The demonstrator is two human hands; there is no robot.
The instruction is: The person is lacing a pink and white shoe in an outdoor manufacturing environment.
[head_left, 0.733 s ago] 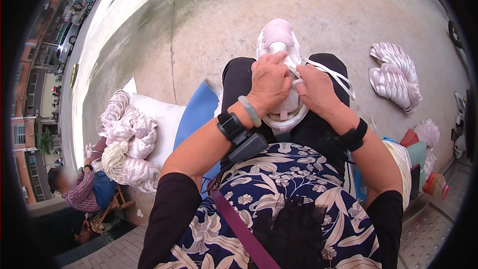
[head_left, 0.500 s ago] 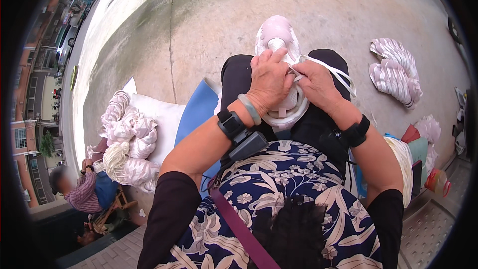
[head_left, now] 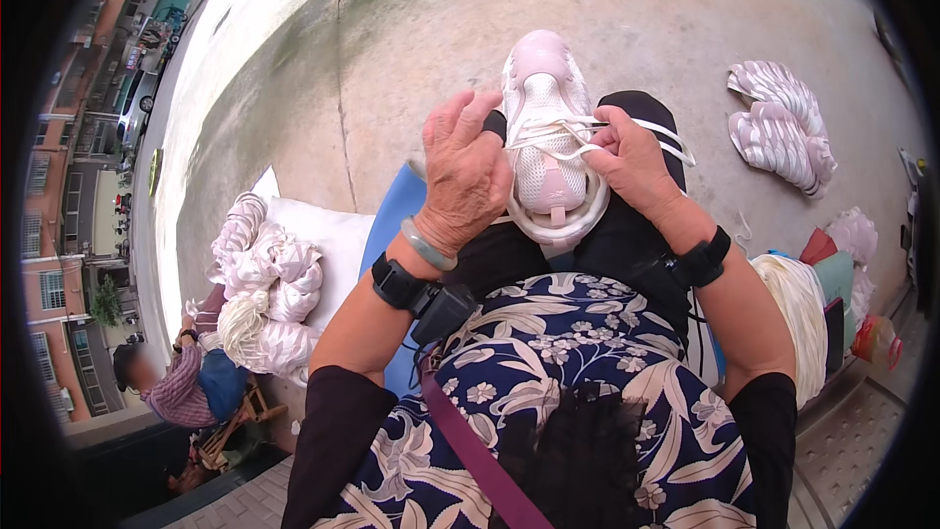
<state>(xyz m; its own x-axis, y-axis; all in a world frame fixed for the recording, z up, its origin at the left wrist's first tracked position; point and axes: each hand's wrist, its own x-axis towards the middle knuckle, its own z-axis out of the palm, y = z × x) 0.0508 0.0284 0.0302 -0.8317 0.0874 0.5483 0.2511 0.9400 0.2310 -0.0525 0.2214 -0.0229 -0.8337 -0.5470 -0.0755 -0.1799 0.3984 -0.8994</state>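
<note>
Head: shoe [head_left: 550, 174] between left grip [head_left: 460, 174], right grip [head_left: 634, 167]

The person is wearing a navy flowered garment [head_left: 558, 353], black sleeves [head_left: 338, 421], black trousers [head_left: 509, 260], purple strap [head_left: 478, 453], one pale bangle [head_left: 427, 244] and black wristbands [head_left: 703, 260].

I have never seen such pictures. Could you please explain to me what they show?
There is no machine: you see a person's bare left hand and right hand. All pictures come from one fisheye camera worn on the head, looking down, so straight edges bend. In front of the body is a pale pink shoe, toe pointing away. The right hand pinches its white laces; whether the left hand also grips them is unclear. On the ground at right lie stacked pale pieces; at left are similar bundles and another person.
</note>
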